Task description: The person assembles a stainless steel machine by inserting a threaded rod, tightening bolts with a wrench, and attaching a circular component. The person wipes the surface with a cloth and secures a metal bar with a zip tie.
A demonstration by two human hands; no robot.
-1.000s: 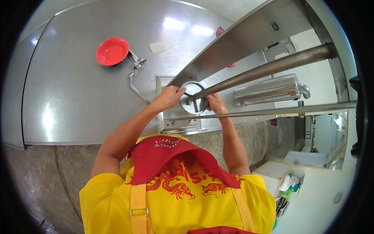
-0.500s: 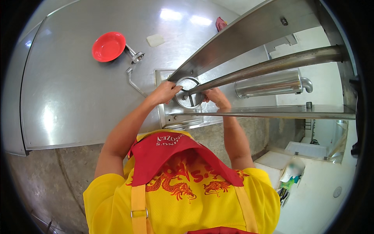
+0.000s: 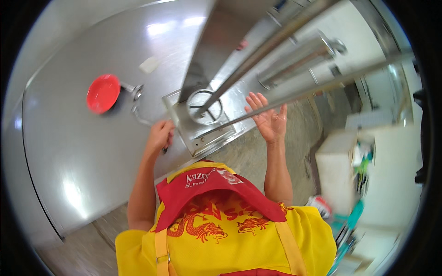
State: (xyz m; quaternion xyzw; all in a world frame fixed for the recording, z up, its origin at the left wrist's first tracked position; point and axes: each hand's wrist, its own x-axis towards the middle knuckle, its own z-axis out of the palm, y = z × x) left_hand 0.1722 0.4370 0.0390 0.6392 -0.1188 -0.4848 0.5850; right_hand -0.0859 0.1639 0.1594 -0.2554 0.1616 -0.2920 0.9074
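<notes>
Left hand [image 3: 161, 135] curled round near end of bent metal crank [image 3: 141, 119], dark stub [image 3: 165, 150] showing below fist. Crank's over steel table [image 3: 60, 138], left of round-topped press cylinder [image 3: 196, 100]; long axis diagonal, free end pointing far-left. Right hand [image 3: 268, 120] empty, palm up, fingers spread.

This looks like a commercial food-preparation kitchen; a stainless-steel worktop [image 3: 69, 138] fills the upper left, bearing a red bowl [image 3: 103, 94]; a steel-framed machine [image 3: 211, 50] stands upper centre; concrete floor [image 3: 303, 133] shows right of centre.
</notes>
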